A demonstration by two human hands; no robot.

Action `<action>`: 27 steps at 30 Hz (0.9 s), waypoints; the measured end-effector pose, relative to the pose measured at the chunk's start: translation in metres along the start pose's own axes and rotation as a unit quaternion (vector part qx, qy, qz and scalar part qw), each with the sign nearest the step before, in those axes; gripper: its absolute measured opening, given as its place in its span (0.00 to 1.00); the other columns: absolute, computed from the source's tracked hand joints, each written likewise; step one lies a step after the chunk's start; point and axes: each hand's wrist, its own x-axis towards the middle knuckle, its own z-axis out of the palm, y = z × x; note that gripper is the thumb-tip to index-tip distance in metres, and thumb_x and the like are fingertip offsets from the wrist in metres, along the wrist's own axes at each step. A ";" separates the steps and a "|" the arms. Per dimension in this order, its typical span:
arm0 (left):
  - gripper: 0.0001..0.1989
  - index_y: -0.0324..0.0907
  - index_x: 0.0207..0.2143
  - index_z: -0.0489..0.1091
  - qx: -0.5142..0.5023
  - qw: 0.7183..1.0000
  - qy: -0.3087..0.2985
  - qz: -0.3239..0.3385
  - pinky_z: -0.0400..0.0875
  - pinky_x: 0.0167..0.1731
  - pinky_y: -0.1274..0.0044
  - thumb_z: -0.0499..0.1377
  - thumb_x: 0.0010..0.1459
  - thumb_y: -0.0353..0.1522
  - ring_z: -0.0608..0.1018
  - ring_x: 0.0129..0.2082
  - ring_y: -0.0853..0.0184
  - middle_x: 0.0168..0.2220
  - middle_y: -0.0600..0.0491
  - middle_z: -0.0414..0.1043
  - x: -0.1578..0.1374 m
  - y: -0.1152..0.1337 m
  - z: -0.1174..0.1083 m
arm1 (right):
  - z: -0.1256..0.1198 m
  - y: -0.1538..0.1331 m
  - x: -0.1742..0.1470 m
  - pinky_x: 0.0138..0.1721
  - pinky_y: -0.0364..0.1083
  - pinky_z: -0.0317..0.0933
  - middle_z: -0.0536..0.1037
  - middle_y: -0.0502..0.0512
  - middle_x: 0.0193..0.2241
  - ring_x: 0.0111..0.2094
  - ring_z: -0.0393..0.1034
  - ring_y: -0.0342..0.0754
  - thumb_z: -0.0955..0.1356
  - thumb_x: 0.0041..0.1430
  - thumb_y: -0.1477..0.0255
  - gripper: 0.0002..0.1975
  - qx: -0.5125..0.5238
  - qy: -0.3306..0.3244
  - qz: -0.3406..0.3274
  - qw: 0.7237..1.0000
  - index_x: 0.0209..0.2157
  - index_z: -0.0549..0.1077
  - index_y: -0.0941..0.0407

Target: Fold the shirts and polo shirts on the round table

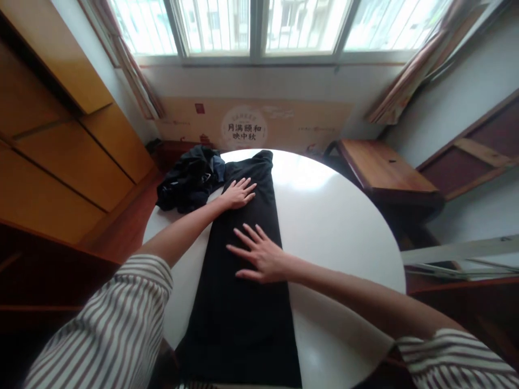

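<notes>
A pair of black trousers [247, 319], by its long folded shape, lies flat down the length of the white round table [340, 232]. Its bunched far end reaches the table's back edge, while the wide near end comes up to the front edge. My left hand [239, 193] rests flat on the upper part of the cloth, fingers stretched out. Lower down, my right hand [259, 255] is spread over the middle of the cloth, palm down. Neither hand grips anything. Beside the trousers at the far left sits a crumpled heap of dark clothes [188, 178].
Yellow-brown cabinets [77, 156] stand to the left. Behind the table, a printed banner [284, 121] hangs below the window [300, 27]. A wooden side table [389, 165] stands at the back right, and a pale rail [462, 249] runs near the table's right edge.
</notes>
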 end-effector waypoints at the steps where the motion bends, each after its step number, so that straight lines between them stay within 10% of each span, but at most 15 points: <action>1: 0.30 0.45 0.70 0.45 -0.006 1.000 -0.007 -0.011 0.43 0.65 0.57 0.38 0.70 0.45 0.45 0.71 0.56 0.71 0.46 0.39 0.005 -0.003 0.000 | 0.002 -0.012 -0.010 0.64 0.70 0.32 0.43 0.62 0.70 0.69 0.33 0.68 0.62 0.62 0.47 0.37 0.015 -0.005 -0.028 0.999 0.67 0.55 0.48; 6: 0.30 0.40 0.70 0.46 -0.042 0.994 0.004 -0.099 0.46 0.65 0.58 0.37 0.70 0.42 0.46 0.70 0.55 0.71 0.45 0.38 0.029 -0.014 0.002 | 0.006 -0.061 -0.055 0.65 0.66 0.37 0.47 0.58 0.70 0.70 0.36 0.63 0.64 0.63 0.52 0.34 0.071 -0.001 -0.164 0.984 0.67 0.56 0.47; 10: 0.30 0.37 0.69 0.47 -0.038 0.991 0.026 -0.123 0.48 0.65 0.60 0.37 0.70 0.40 0.49 0.70 0.56 0.71 0.44 0.43 0.035 -0.015 0.006 | 0.004 -0.030 -0.037 0.61 0.52 0.56 0.71 0.59 0.58 0.60 0.63 0.53 0.64 0.65 0.64 0.21 0.112 0.037 -0.239 0.964 0.57 0.68 0.56; 15: 0.29 0.37 0.69 0.48 -0.028 0.992 0.035 -0.122 0.47 0.65 0.63 0.38 0.70 0.38 0.50 0.70 0.59 0.70 0.45 0.44 0.033 -0.014 0.010 | -0.028 0.094 0.056 0.55 0.51 0.62 0.77 0.64 0.50 0.52 0.70 0.51 0.61 0.62 0.78 0.19 0.018 0.166 -0.021 0.986 0.53 0.72 0.60; 19: 0.29 0.36 0.69 0.48 -0.018 0.991 0.041 -0.123 0.47 0.66 0.64 0.38 0.70 0.38 0.51 0.69 0.60 0.70 0.45 0.46 0.033 -0.014 0.013 | -0.047 0.179 0.111 0.64 0.55 0.47 0.61 0.64 0.65 0.66 0.54 0.55 0.60 0.65 0.75 0.26 -0.078 0.075 0.171 0.979 0.64 0.61 0.61; 27: 0.28 0.43 0.69 0.50 0.009 0.995 0.052 -0.084 0.46 0.65 0.58 0.39 0.69 0.40 0.51 0.69 0.56 0.71 0.46 0.43 0.023 -0.007 0.013 | -0.051 0.243 0.150 0.66 0.60 0.35 0.50 0.66 0.69 0.69 0.44 0.59 0.52 0.71 0.58 0.30 -0.088 0.034 0.317 0.944 0.68 0.55 0.58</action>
